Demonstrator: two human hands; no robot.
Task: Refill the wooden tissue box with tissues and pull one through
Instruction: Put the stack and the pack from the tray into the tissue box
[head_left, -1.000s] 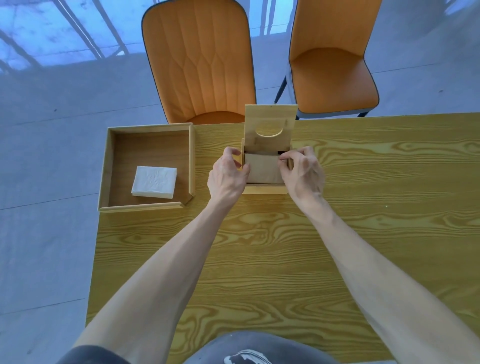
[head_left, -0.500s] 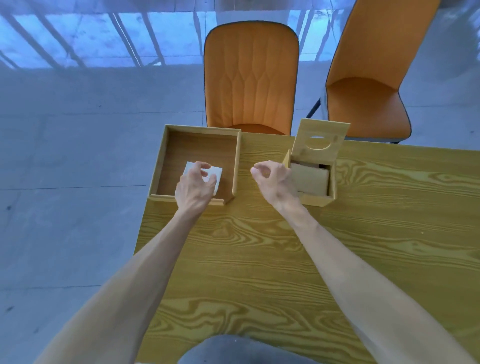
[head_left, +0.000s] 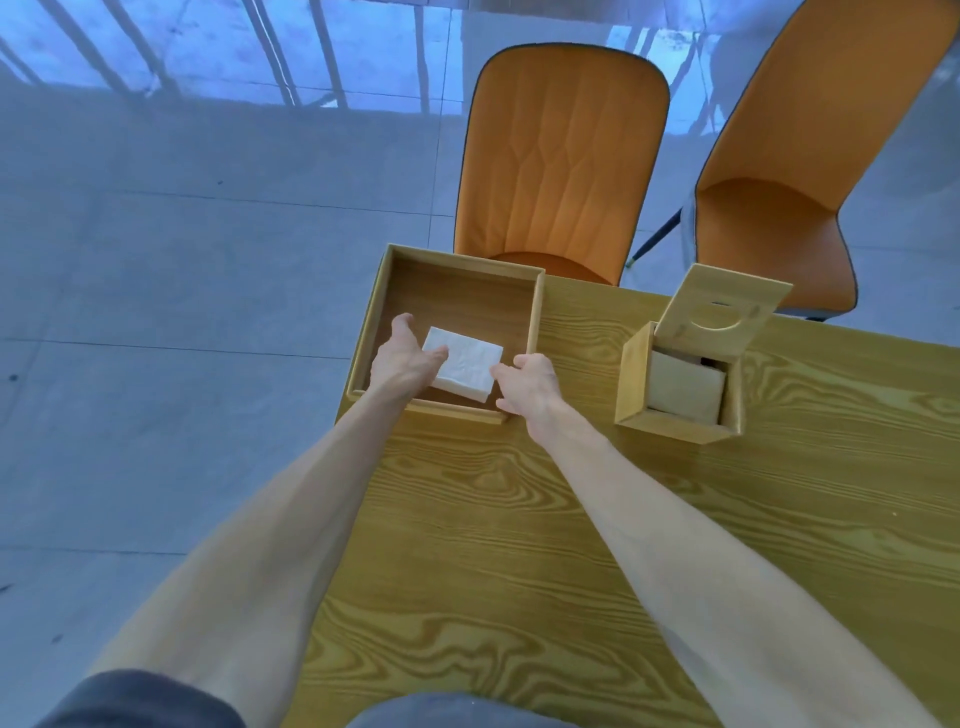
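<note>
White tissue stack (head_left: 464, 365) lies in tray (head_left: 535, 317), left of tissue box (head_left: 675, 415). Left hand (head_left: 402, 358), right hand (head_left: 530, 382) flank it, open, holding nothing; left nearer.

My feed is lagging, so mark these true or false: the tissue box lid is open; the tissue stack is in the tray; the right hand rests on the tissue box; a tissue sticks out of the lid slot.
1. Tissue box lid is open: true.
2. Tissue stack lies in the tray: true.
3. Right hand rests on the tissue box: false, it is beside the stack, opposite the left hand.
4. A tissue sticks out of the slot: false, the slot is bare.
</note>
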